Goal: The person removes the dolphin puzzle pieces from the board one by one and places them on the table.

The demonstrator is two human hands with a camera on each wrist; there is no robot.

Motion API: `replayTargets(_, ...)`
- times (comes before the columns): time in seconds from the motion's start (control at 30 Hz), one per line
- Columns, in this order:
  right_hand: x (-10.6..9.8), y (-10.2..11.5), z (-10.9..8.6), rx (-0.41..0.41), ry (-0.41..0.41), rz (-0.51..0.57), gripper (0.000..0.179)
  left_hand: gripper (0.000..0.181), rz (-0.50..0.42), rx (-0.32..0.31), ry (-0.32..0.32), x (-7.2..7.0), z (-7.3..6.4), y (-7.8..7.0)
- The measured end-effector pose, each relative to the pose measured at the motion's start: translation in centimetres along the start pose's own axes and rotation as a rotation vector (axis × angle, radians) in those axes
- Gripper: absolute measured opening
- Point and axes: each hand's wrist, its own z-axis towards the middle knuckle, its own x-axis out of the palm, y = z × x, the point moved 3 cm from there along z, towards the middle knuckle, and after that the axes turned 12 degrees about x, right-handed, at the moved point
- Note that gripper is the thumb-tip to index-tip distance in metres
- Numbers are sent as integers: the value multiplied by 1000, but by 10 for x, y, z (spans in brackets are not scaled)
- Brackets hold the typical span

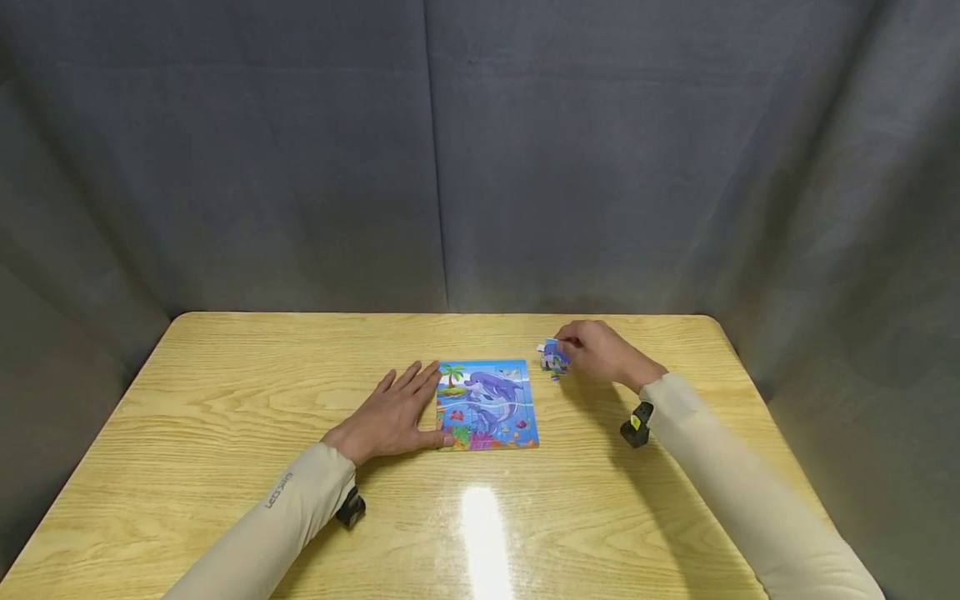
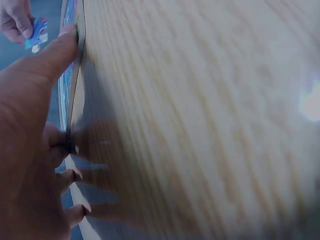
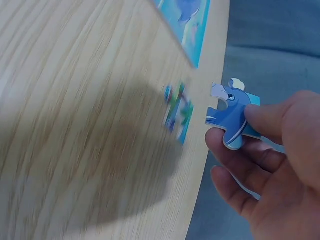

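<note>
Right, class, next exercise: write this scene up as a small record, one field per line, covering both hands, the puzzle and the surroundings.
Left hand: the left hand lies spread at the puzzle's left side, thumb over its near-left corner
Right hand: the right hand pinches a piece showing a dolphin's eye
Puzzle: the dolphin puzzle lies flat, with a palm tree and a crab in its picture
Loose on table: at least one other piece, blurred, count unclear
Surface: wood-grain table
Background: grey curtain

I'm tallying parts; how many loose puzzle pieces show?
2 distinguishable: held piece in the right hand, blurred piece on the table beside the puzzle; more may be hidden.
</note>
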Motion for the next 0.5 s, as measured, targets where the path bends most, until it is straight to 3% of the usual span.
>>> replayTargets(0.5, -11, -25, -1, 44, -11, -32, 26, 109, -8, -7, 1, -2, -1, 3)
